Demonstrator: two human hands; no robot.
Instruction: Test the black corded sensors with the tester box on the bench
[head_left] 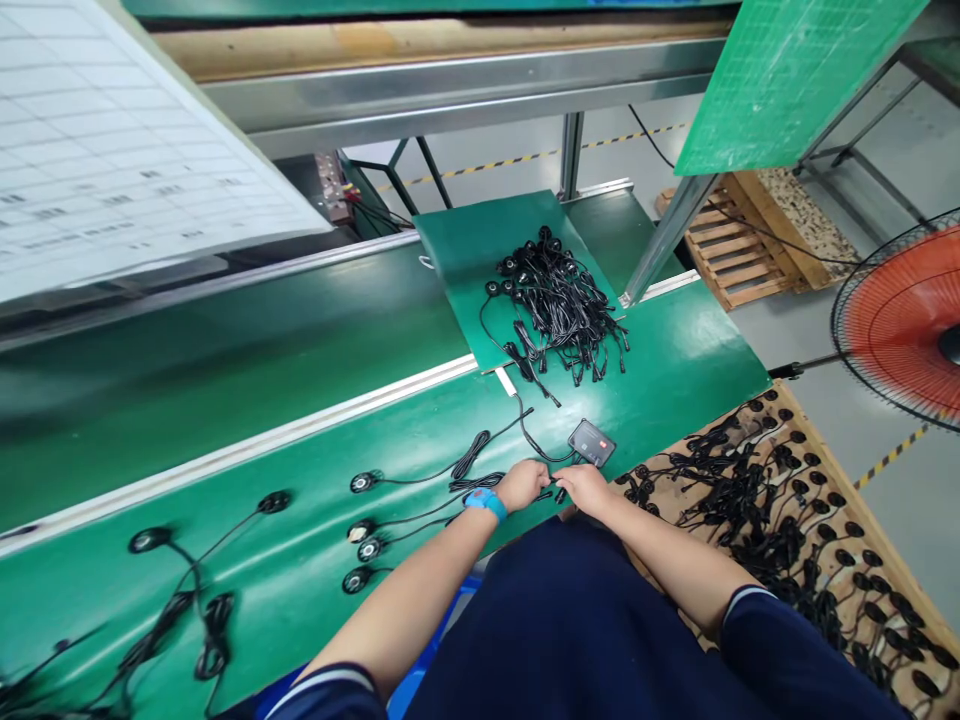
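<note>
Near the front edge of the green bench, my left hand, with a blue wristband below it, pinches a thin black cable end. My right hand meets it fingertip to fingertip and is closed on a black cable end too; the join between them is mostly hidden by my fingers. Just beyond my right hand lies a small black box with a red mark and cables running from it. To the left, round black discs on bundled cables lie in a loose group.
A heap of black cables rests on a green board. More disc-ended cables fill a wooden tray at right, below an orange fan. Others lie at far left. A metal post rises behind the bench.
</note>
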